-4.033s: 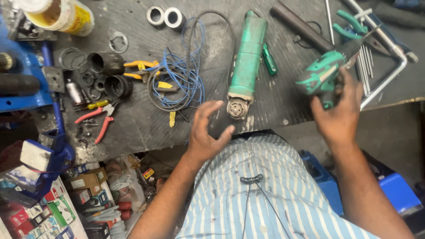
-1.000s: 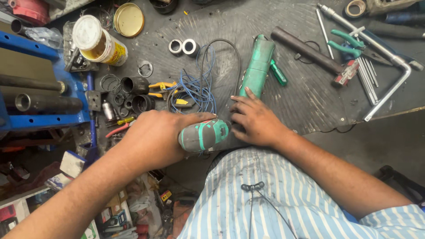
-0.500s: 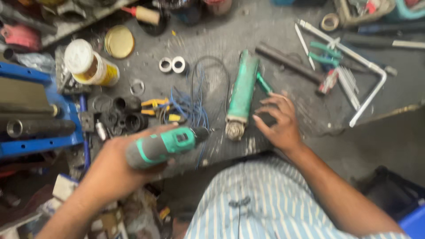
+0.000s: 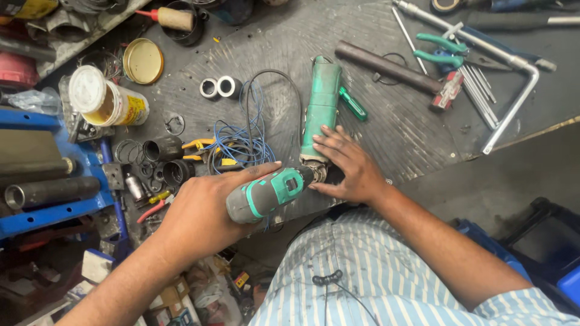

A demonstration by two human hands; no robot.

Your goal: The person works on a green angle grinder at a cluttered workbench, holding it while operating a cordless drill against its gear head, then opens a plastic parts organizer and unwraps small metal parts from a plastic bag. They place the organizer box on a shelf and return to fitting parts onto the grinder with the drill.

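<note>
Left hand [image 4: 202, 211]: fingers wrapped tight round the grey-and-green cordless drill [image 4: 270, 193], gripping its body, thumb stretched along the top; the drill's nose points right, at the near end of the grinder.
Right hand [image 4: 347, 166]: laid flat over the near end of the green angle grinder [image 4: 321, 108], fingers spread apart and pressing down, clamped on nothing.
Angle grinder: lies lengthwise on the dark metal workbench [image 4: 374, 36], at its near edge, head end toward the person, tail pointing far.
Drill: held just off the bench's near edge, its tip meeting the grinder's head under the right hand's fingers; the exact contact point is hidden.
Left of the grinder: a tangle of blue wire [image 4: 244, 136] with a black cable [image 4: 275, 75] looped through it, and two small rings [image 4: 218, 87] beyond.
Far left: an open tin [image 4: 106, 102] on its side, its round gold lid [image 4: 143, 61] lying beside it.
Right of the grinder: a green-handled screwdriver [image 4: 352, 104] touching its flank, a dark metal bar [image 4: 386, 66], green-handled pliers [image 4: 444, 51] and a bent silver wrench [image 4: 513, 90].
Left edge: a blue vice [image 4: 45, 175].
Near: a striped shirt [image 4: 362, 284].
</note>
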